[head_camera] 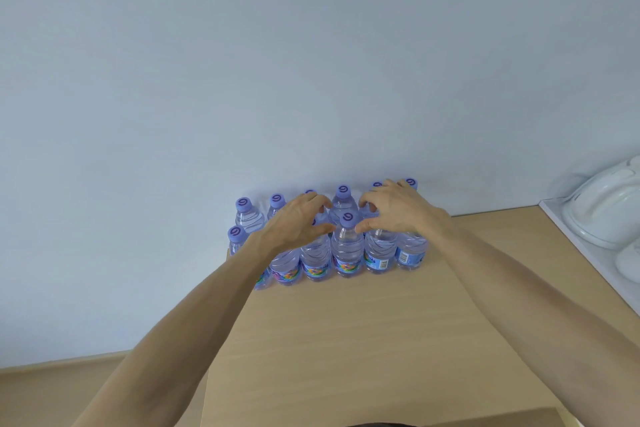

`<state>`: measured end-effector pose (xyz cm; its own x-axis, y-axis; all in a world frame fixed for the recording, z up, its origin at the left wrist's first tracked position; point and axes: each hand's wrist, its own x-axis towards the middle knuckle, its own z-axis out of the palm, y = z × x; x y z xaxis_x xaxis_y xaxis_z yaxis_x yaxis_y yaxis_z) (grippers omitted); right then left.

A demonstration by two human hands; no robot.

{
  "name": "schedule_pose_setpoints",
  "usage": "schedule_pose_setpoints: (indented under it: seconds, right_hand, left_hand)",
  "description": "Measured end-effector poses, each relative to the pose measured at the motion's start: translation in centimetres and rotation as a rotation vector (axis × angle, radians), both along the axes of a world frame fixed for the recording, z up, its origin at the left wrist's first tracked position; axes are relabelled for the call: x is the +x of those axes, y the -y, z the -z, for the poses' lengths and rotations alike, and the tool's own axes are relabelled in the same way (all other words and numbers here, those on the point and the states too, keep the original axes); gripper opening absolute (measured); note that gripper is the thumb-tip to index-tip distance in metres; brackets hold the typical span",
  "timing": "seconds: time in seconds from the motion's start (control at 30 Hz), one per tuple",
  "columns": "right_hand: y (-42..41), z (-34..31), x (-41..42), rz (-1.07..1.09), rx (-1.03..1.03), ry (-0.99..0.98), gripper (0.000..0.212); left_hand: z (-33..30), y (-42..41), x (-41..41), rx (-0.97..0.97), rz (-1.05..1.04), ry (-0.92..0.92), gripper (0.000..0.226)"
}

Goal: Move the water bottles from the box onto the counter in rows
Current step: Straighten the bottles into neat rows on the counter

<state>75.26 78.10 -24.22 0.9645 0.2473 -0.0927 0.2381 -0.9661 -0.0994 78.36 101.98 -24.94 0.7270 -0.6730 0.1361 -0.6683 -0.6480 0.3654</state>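
Standing upright, caps up, water bottles [347,246] in rows; left hand [294,222], right hand [398,210] curled on tops; wood counter [346,340], white wall [311,62] beyond.

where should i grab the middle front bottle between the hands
Grip the front bottle at its neck, just under the cap, coming from above. It stands upright with bottles tight on both sides, so only the top is free between the left hand and right hand.

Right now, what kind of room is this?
Probably a kitchen or pantry corner: a wood-look counter against a plain wall, rows of small water bottles, and a white appliance nearby.
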Motion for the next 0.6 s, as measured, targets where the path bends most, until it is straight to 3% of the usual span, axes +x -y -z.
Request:
schedule_pose_setpoints:
  seconds: [0.33, 0.6]
  right_hand:
    - [6.7, 0.4, -1.6, 0.121, 0.075, 0.004, 0.052]
    - [9.5, 0.9, -2.9, 0.080, 0.313, -0.128, 0.034]
  left_hand:
    - [0.1, 6.8, -0.6, 0.031, 0.142, 0.041, 0.040]
    - [0.4, 10.8, -0.9, 0.142, 0.197, 0.070, 0.036]
